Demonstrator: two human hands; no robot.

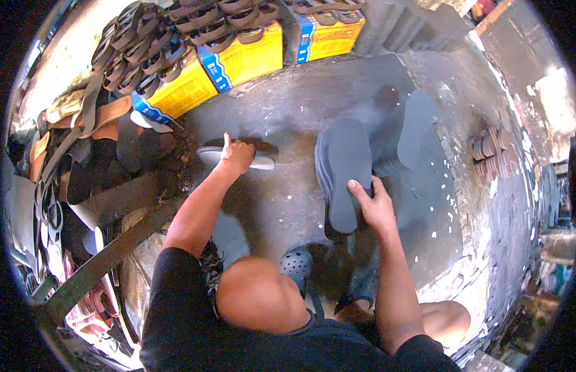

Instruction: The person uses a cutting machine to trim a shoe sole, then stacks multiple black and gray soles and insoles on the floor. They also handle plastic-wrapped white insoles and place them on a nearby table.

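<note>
In my right hand is a stack of dark grey shoe soles, tilted up off the ground. The thumb lies on the top face, near the narrow lower end, and the other fingers go round the edge. Farther left, my left hand is closed over the middle of a grey sole with a pale edge, low over the floor. One of its fingers points away from me. Just right of the held stack stands another stack of grey soles.
Yellow and blue boxes at the back carry many brown sandals. Dark stacked soles stand beside them. Scrap straps and sheets pile up at left. Brown straps lie at right. White bits dot the dark mat.
</note>
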